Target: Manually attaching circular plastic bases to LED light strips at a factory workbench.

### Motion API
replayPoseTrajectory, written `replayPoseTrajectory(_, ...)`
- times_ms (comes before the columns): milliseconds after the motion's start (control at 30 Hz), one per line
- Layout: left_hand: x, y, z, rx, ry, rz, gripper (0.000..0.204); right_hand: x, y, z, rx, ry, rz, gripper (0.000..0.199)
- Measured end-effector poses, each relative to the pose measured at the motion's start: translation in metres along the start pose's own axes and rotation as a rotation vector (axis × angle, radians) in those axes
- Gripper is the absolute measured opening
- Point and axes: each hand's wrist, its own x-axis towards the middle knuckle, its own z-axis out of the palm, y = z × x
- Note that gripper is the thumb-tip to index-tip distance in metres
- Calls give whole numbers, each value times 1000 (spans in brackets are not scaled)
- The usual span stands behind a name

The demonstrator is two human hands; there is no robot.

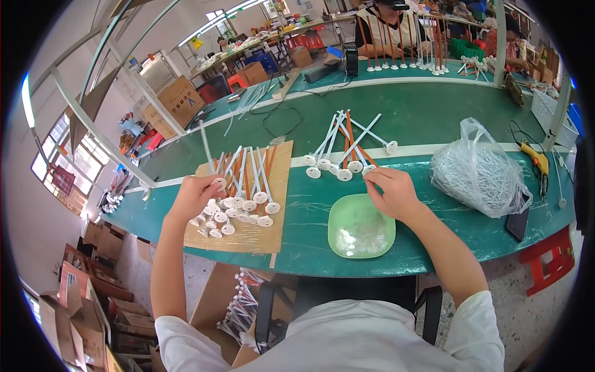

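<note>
My left hand point(193, 195) is closed on a white stick with a round white disc at its lower end point(219, 184), and the stick points up and away. Below it, a heap of similar white and orange disc-ended sticks point(238, 208) lies on a cardboard sheet point(266, 239). My right hand point(394, 193) has its fingertips pinched at the white disc of an orange stick point(367, 169). This one lies at the near edge of a smaller fanned pile of sticks point(344, 155). Beneath the right hand sits a light green square dish point(362, 245) holding small clear pieces, too blurred to name.
A clear plastic bag of thin white pieces point(477, 173) stands to the right, with a dark phone point(517, 223) and a yellow-handled tool point(536, 158) beside it. Across the bench sits another person point(390, 34) behind upright brown sticks point(406, 46). A carton of sticks point(238, 304) is below.
</note>
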Motion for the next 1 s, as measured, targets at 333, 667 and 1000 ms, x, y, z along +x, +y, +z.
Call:
replayPoseTrajectory(333, 18, -38, 7, 270, -442, -132, 23, -2, 5, -2, 2, -64, 27, 14)
replayPoseTrajectory(667, 85, 18, 85, 318, 45, 54, 35, -2, -1, 1, -48, -114, 39, 15)
replayPoseTrajectory(1000, 158, 33, 173, 238, -143, 268, 48, 0, -2, 4, -5, -161, 4, 15)
